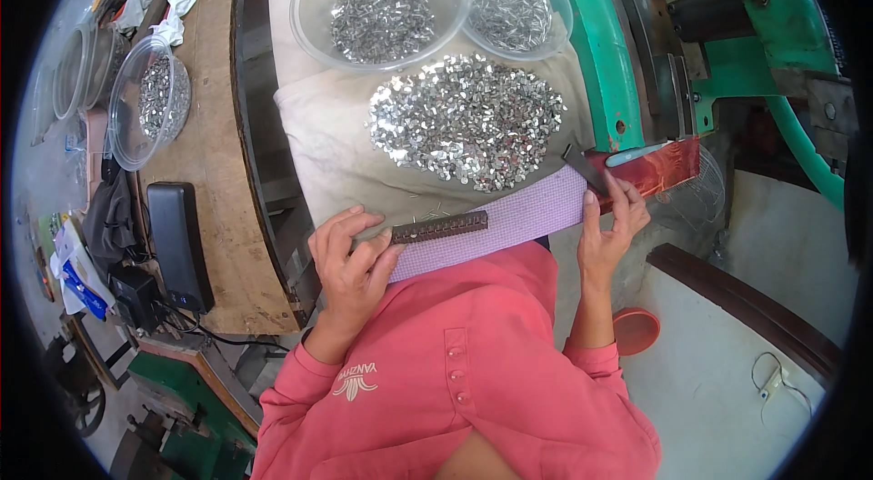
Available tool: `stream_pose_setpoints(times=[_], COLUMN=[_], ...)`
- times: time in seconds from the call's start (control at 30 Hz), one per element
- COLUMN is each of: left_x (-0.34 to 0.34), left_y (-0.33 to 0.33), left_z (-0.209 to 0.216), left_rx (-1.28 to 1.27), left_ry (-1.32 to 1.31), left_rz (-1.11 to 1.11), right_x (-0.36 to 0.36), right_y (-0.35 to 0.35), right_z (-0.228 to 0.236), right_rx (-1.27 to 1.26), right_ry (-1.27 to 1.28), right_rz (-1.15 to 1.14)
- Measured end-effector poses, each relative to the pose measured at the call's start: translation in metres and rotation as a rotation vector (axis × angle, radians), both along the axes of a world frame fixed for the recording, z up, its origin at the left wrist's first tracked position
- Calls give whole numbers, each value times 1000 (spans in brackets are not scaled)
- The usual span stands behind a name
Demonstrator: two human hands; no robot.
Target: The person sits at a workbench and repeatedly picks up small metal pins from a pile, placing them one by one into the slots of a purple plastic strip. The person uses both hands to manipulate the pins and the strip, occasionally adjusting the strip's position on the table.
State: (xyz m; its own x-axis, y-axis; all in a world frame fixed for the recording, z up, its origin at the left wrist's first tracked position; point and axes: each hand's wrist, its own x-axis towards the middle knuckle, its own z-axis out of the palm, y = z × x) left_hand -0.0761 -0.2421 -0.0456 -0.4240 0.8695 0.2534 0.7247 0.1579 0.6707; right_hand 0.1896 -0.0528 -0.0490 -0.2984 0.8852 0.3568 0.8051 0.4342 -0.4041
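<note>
My left hand pinches one end of a dark slotted metal bar, which lies across the near edge of the cloth. A few thin pins lie loose just beyond it. In my right hand, thumb and fingers close on the lower end of a short dark flat bar, tilted up to the left. A wide heap of small shiny metal pieces is spread on the cloth beyond both hands. Lavender checked fabric runs along the near side, between my hands.
Behind the heap stand a large clear bowl and a smaller clear bowl, both holding metal parts. A green machine borders the right side. On the left, a wooden table carries another tub and a black box.
</note>
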Motion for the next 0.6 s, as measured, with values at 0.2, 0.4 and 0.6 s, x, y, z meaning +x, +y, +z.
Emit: stream_pose_setpoints(times=[0.2, 0.4, 0.6], left_x=[0, 1, 2], left_y=[0, 1, 2], left_z=[0, 0, 2], left_rx=[1, 20, -8], left_ry=[4, 35, 45], left_rz=[1, 13, 16], right_x=[4, 7, 10], right_y=[5, 15, 24], right_z=[1, 6, 11], right_rx=[-70, -192, -236], right_ry=[52, 141, 128], right_rz=[7, 40, 92])
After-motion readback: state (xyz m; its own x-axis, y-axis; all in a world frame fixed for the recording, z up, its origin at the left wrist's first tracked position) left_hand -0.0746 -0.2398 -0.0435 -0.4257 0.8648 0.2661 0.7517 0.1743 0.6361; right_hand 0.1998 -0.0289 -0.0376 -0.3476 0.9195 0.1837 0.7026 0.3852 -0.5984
